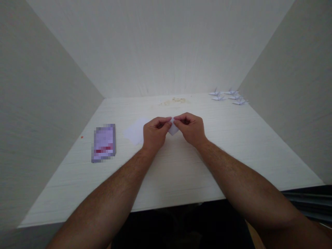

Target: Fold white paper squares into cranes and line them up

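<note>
A small folded piece of white paper (173, 129) is held between my two hands above the middle of the table. My left hand (156, 133) pinches its left side between thumb and forefinger. On the opposite side, my right hand (191, 128) grips it the same way. The fingertips of both hands almost meet at the paper's top, and they hide part of its folds. Flat on the table beside my left hand lie loose white paper sheets (135, 132), partly covered by that hand.
Several folded paper cranes (218, 98) stand at the back right corner. A blurred purple packet (104, 143) lies on the left. Walls enclose the white table (176, 173) at the back and both sides. A brownish worn patch (178, 100) marks the tabletop near the back wall.
</note>
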`<state>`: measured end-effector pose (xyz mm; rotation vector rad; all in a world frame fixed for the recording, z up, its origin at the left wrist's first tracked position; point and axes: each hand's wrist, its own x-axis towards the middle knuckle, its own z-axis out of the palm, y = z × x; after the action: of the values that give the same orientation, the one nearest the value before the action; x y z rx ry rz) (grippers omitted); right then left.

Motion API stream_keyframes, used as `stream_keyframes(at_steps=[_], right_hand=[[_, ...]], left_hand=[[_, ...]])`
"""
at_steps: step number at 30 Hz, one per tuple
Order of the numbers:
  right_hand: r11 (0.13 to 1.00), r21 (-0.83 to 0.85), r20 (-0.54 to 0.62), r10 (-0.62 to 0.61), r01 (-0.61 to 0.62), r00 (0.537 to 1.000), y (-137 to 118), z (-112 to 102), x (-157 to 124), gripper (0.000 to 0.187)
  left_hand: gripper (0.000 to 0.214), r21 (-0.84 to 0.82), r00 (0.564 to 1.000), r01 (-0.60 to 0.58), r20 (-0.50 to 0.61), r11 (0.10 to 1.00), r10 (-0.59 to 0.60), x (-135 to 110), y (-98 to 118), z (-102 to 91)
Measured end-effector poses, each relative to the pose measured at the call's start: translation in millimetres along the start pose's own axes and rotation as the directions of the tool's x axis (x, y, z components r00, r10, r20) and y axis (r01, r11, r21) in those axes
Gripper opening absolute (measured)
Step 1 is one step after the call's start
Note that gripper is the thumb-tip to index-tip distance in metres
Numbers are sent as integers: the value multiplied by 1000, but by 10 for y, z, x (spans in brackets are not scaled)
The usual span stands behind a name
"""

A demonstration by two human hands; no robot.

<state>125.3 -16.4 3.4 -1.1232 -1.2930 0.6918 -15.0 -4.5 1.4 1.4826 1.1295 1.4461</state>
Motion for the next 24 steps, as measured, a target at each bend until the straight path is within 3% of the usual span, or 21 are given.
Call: stream_keyframes(at_steps=[6,11,16,24], right_hand=[[1000,-11,-2,4,-4,1000,-10,15,-4,7],[995,-79,-36,-60,57,998,-16,11,-13,9],[985,-127,-11,-118,115,993,18,11,-26,11],[999,-28,-1,-24,24,1000,-6,22,-13,8]], left_hand=[[12,35,999,-21,-24,999,22,-8,23,7],[13,69,994,-42,-94,997,49,7,6,3],[14,61,994,-51,-96,997,57,15,-1,7],[12,61,996,-54,-65,997,58,5,-12,4]])
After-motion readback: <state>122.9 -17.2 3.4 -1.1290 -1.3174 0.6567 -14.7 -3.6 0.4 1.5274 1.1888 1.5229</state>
